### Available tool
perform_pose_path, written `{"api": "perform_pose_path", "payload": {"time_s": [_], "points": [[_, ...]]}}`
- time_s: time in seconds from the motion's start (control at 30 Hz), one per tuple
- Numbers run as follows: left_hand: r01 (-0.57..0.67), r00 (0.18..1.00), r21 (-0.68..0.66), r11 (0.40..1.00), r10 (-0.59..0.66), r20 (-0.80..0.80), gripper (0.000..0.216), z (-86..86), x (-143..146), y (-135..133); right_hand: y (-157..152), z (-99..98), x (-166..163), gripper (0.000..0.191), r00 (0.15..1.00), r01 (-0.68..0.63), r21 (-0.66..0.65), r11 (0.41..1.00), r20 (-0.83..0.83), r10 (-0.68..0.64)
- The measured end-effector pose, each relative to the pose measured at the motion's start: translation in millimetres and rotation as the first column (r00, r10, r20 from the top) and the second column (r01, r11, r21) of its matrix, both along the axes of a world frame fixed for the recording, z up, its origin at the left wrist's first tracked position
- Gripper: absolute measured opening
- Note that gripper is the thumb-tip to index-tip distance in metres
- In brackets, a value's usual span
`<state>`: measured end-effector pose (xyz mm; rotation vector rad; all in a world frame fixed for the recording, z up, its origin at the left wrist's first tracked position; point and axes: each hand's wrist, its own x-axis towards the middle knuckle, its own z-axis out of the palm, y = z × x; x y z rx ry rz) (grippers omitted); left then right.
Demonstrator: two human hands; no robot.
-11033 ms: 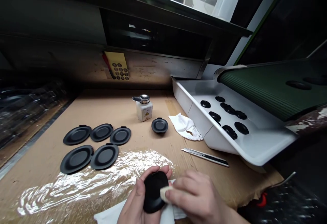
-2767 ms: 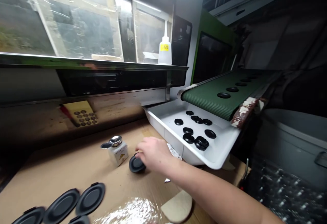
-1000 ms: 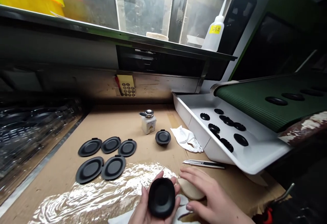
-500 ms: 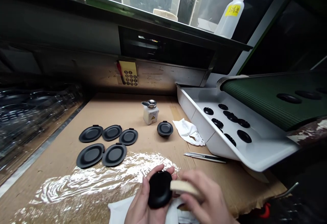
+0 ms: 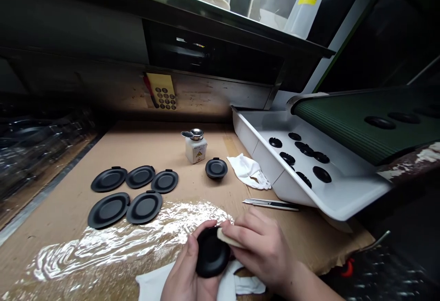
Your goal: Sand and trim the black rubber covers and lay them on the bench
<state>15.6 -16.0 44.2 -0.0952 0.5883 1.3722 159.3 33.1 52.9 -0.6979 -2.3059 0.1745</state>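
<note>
The step in hand looks like rubbing down a part. The left hand [image 5: 184, 276] is clamped around a black oval cap [image 5: 211, 257], held just above a white cloth [image 5: 154, 285] at the near edge of the table [image 5: 137, 143]. The right hand [image 5: 264, 248] is closed on a pale pad [image 5: 227, 238] and presses it to the cap's upper rim. My judgement is that more rubbing calls for a firm left grip and for turning the cap, so that fresh rim meets the pad.

The right fingers cover most of the pad, so its shape is hard to make out, and the cap's far face is hidden. Both forearms are cut off by the bottom edge. 5 black lids [image 5: 140, 177] lie well apart on the left, beyond crinkled film [image 5: 120, 241]. The dark heap at the far left is possibly clear trays.
</note>
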Motion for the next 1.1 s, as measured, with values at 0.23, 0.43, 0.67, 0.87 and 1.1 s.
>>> {"api": "perform_pose_path", "payload": {"time_s": [0.23,0.43,0.67,0.87,1.1], "points": [[-0.011,0.999,-0.019,1.000,0.010,-0.037,0.033,1.1,3.5,0.4,-6.6,-5.1,0.5,0.019,0.999,0.031,0.004,0.999,0.004,-0.031],[-0.042,0.987,-0.058,0.997,0.032,-0.159,0.027,6.4,5.3,0.9,2.6,-0.4,1.2,0.018,0.997,0.069,-0.051,0.996,0.030,-0.068],[-0.036,0.987,-0.048,0.998,0.027,-0.161,0.026,9.2,6.7,0.6,2.4,2.1,-1.1,0.015,0.993,0.087,-0.003,0.996,0.082,-0.087],[0.004,0.989,-0.022,1.000,-0.007,-0.146,0.030,5.8,4.7,0.0,-11.9,-8.2,1.8,0.019,0.998,0.057,-0.014,0.998,0.018,-0.057],[0.013,0.998,-0.048,0.999,-0.016,-0.055,0.029,-4.3,2.1,-0.6,-17.6,-5.6,16.2,0.019,1.000,-0.024,-0.077,0.997,0.013,0.025]]}}
